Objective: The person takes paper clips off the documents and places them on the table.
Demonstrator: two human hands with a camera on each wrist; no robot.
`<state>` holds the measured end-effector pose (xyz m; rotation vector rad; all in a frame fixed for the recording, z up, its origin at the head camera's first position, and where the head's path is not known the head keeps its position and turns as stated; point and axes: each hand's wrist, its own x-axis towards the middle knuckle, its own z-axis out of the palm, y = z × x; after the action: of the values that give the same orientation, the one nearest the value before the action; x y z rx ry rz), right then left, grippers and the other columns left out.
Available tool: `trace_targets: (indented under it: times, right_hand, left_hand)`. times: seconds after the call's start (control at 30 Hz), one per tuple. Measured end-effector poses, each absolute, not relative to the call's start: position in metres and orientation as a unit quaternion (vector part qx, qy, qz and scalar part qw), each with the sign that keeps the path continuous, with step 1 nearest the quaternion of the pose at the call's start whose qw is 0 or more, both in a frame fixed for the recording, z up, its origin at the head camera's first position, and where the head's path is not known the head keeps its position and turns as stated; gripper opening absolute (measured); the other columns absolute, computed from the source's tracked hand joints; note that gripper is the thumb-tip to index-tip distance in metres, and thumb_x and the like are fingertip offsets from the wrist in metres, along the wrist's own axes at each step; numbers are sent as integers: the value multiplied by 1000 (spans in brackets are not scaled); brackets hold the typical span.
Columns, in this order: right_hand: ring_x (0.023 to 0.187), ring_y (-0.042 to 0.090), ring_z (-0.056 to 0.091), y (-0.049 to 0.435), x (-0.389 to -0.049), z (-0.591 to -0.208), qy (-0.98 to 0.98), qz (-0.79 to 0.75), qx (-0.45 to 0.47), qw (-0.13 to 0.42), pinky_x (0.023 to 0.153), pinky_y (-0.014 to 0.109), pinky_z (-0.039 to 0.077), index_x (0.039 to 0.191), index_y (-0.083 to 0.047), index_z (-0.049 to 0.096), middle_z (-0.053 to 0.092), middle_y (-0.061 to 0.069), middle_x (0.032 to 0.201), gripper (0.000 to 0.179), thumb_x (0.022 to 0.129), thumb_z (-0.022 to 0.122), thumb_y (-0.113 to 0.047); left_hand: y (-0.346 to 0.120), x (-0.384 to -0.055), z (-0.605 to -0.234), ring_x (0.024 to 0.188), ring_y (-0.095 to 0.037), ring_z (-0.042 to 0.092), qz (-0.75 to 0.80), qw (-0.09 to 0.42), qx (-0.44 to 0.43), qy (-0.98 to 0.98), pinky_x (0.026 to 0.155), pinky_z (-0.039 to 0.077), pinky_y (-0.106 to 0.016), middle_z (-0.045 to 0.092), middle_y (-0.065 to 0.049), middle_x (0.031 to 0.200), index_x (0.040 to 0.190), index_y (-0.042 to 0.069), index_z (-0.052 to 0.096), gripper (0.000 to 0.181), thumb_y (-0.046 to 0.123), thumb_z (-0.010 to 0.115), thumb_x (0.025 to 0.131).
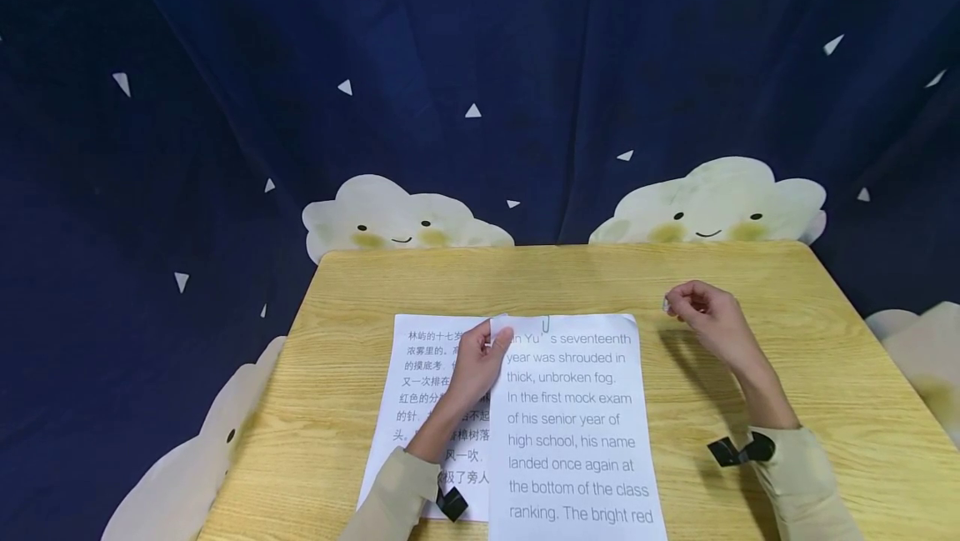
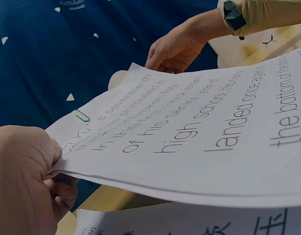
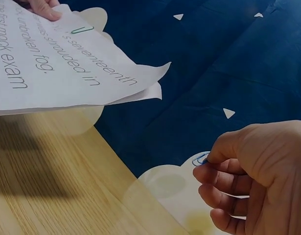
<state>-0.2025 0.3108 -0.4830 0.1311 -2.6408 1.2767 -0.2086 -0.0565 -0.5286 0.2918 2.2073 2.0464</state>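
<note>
My left hand (image 1: 477,364) pinches the top left corner of a stack of printed English sheets (image 1: 573,433), thumb on top. A green paper clip (image 2: 82,115) sits on the top edge of that stack. In the right wrist view, a blue paper clip (image 3: 201,159) is pinched between the thumb and index finger of my right hand (image 3: 263,176). That hand hovers to the right of the sheets, apart from them. Beneath and left of the stack lies a sheet with Chinese text (image 1: 390,416), partly covered by my left hand and forearm.
The wooden table (image 1: 750,274) carries the papers. Behind it hangs a dark blue curtain (image 1: 420,41) with white triangles. Cloud-shaped figures (image 1: 712,203) with printed faces stand along the table's back and sides.
</note>
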Motion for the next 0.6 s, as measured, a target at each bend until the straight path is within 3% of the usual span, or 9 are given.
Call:
trace_targets:
  times: [0.17, 0.6]
  right_hand:
    - [74, 13, 57, 312, -202, -482, -895, 433, 37, 98, 59, 23, 49, 101, -3, 63, 66, 13, 90, 28, 102, 53, -30]
    - [74, 11, 56, 314, -203, -482, -901, 422, 36, 96, 56, 21, 47, 102, -3, 63, 66, 14, 92, 28, 102, 53, -28]
  left_hand:
    - [-56, -208, -528, 54, -18, 63, 675, 57, 99, 729, 47, 52, -25, 69, -17, 81, 118, 9, 66, 31, 31, 56, 99]
    - [-56, -207, -531, 51, -17, 61, 666, 43, 103, 737, 44, 50, -25, 68, -8, 74, 115, 14, 67, 28, 35, 57, 99]
